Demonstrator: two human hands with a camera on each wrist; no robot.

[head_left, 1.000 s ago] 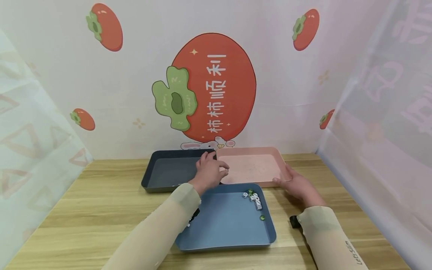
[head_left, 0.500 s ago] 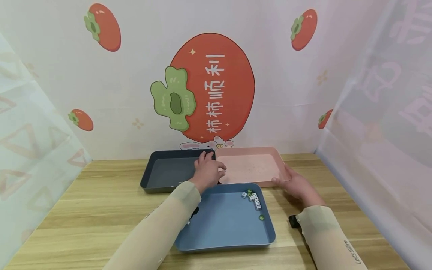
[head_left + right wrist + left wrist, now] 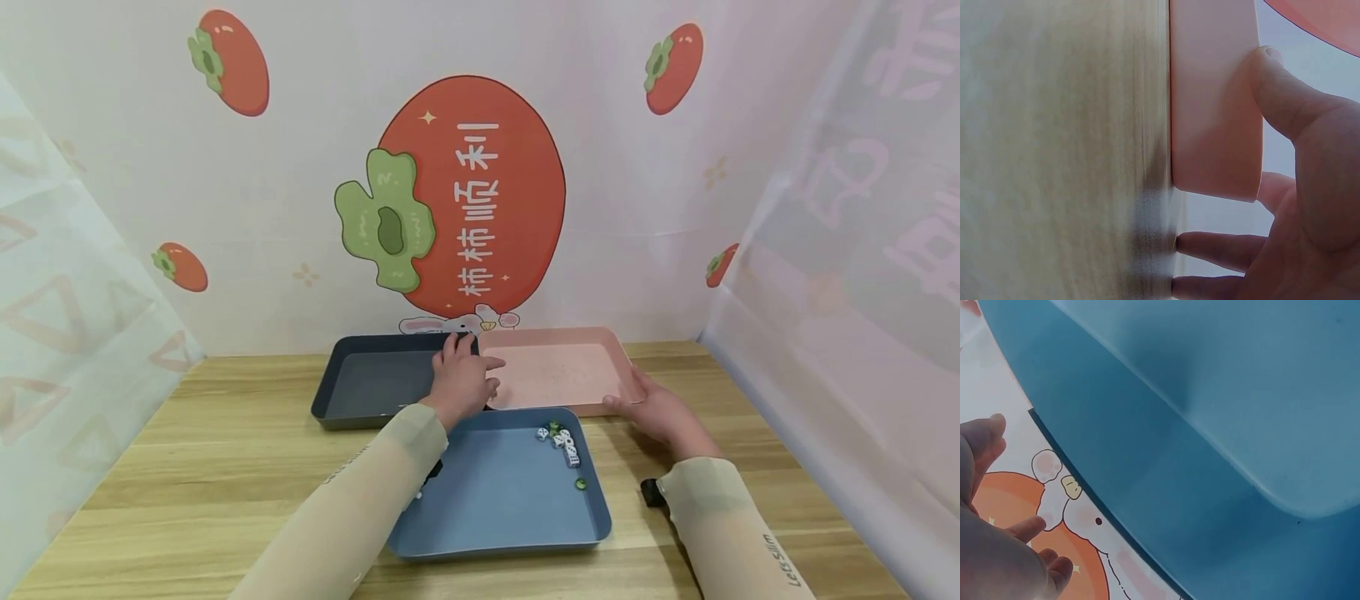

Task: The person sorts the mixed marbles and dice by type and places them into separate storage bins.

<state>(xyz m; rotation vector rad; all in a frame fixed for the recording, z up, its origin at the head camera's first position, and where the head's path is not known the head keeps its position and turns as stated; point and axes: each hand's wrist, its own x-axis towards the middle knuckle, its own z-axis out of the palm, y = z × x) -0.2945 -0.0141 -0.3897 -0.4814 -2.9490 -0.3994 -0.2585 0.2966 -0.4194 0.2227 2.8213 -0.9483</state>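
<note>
A wooden table [image 3: 187,483] bears three trays: the blue tray [image 3: 495,500] nearest, the dark tray [image 3: 375,383] and pink tray [image 3: 562,367] end to end behind.
The pink tray's near right corner sits within the right hand [image 3: 660,412], thumb at the front rim, fingers round the end; the left hand [image 3: 461,379] reaches over the dark tray's right end, fingers parted, gripping nothing, index pointing right. All long axes run left to right; white dice [image 3: 566,442] and a green marble [image 3: 581,483] lie along the blue tray's right side.

there are three trays [image 3: 495,500], two hands [image 3: 459,383] and at least five dice [image 3: 573,458].
</note>
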